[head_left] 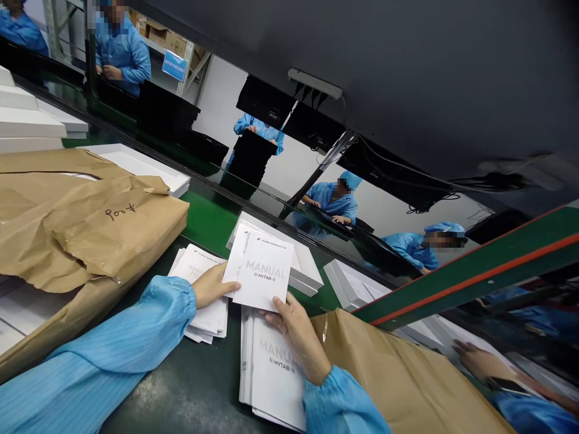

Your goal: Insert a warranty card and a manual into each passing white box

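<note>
Both hands on a manual booklet (263,272) over the green bench (205,214).

We had the left hand (211,286) pinching the booklet's left edge w/ thumb on top, right hand (296,328) pinching its bottom-right corner, fingers closed on the paper. It sat just above the manual stack (274,367), beside the warranty stack (201,289). We judged it light, thin, floppy, slick-coated; best gripped at edges/corners, both sides, so it wouldn't bend or slip. Brown paper wrap (81,217) lay to the left.
</note>
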`<state>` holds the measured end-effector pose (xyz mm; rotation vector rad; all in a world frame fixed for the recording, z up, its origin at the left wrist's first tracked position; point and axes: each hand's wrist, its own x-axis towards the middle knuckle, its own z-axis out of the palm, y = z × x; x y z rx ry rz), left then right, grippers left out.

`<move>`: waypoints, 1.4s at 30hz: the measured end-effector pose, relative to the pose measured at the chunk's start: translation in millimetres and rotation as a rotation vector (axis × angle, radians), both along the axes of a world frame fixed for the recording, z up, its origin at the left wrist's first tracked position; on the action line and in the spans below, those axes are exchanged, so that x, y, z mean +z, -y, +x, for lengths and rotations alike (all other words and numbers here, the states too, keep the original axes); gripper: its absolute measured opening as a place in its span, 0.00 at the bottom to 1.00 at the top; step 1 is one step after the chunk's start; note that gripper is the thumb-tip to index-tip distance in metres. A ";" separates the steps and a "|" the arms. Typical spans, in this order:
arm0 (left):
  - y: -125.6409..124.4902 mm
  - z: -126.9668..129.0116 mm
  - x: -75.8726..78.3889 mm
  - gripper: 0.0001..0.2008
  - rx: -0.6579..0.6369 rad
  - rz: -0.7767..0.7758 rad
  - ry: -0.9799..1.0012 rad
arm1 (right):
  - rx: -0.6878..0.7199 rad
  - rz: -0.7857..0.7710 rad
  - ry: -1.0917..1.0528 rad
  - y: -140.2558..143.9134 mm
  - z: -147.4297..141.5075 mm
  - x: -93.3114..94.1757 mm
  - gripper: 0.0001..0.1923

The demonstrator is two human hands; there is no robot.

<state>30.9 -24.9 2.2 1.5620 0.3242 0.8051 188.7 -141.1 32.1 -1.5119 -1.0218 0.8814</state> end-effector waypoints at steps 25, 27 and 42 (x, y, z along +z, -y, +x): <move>1.6 0.0 -3.7 0.19 0.074 0.076 -0.086 | 0.056 0.045 -0.191 3.4 -18.8 -17.7 0.18; 1.8 -0.2 -3.2 0.19 0.071 0.072 -0.081 | 0.048 0.044 -0.187 3.4 -19.6 -17.4 0.18; 2.0 -0.4 -3.1 0.21 0.072 0.096 -0.072 | 0.046 0.027 -0.176 3.6 -21.2 -17.4 0.19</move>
